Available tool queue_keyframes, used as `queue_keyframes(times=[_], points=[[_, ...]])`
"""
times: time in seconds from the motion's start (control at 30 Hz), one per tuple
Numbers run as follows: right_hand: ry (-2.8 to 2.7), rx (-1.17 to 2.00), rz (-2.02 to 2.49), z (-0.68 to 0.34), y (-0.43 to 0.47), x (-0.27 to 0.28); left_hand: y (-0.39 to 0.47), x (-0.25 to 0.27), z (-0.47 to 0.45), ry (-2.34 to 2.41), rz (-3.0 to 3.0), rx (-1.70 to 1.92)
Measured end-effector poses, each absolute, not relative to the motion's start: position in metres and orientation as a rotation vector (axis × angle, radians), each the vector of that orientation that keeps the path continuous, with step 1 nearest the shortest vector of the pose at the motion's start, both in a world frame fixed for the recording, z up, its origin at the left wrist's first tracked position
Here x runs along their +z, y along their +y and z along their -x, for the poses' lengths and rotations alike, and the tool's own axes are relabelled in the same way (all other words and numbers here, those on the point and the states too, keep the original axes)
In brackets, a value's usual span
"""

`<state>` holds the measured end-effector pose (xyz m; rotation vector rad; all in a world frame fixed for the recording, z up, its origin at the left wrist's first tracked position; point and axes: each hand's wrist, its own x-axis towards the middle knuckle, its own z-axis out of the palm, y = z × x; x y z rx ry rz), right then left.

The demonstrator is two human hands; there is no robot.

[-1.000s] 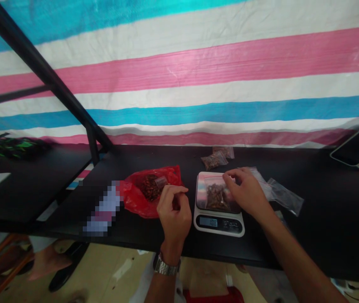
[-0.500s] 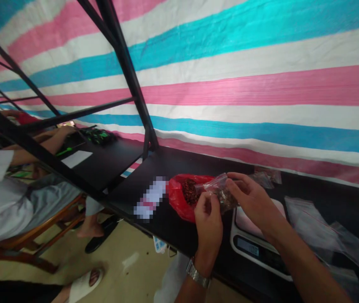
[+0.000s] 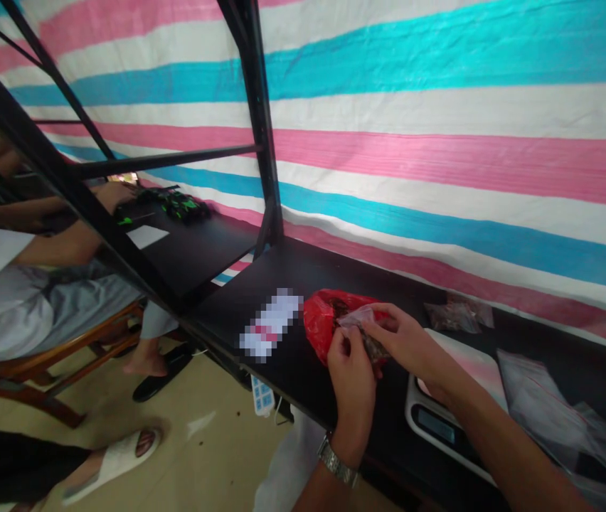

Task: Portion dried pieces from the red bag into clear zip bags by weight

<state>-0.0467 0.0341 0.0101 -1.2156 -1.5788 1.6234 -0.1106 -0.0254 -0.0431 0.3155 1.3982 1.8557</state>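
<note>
Clear plastic sachet (image 3: 375, 347) has left the scale (image 3: 474, 357), so weighing looks paused — I note left hand (image 3: 353, 370) and right hand (image 3: 403, 340) pinching its top, at the right of the red bag (image 3: 316, 321).

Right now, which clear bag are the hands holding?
The filled bag between left hand and right hand, by the red bag; the other clear bags lie behind or beside the scale.

Left fingers (image 3: 338, 350), right fingers (image 3: 389, 313) pinch clear pouch (image 3: 374, 347) over red bag (image 3: 318, 323).
</note>
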Motion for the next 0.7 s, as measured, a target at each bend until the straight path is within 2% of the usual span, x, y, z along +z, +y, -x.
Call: queue_keyframes(times=[0.47,0.7], points=[[-1.94,1.329,1.499,0.066,0.048,0.024,-0.025,-0.033,0.112,1.34,-0.06,1.646],[-2.065,1.317,1.565,0.063,0.051,0.026,-0.03,-0.026,0.11,1.277,-0.08,1.594]])
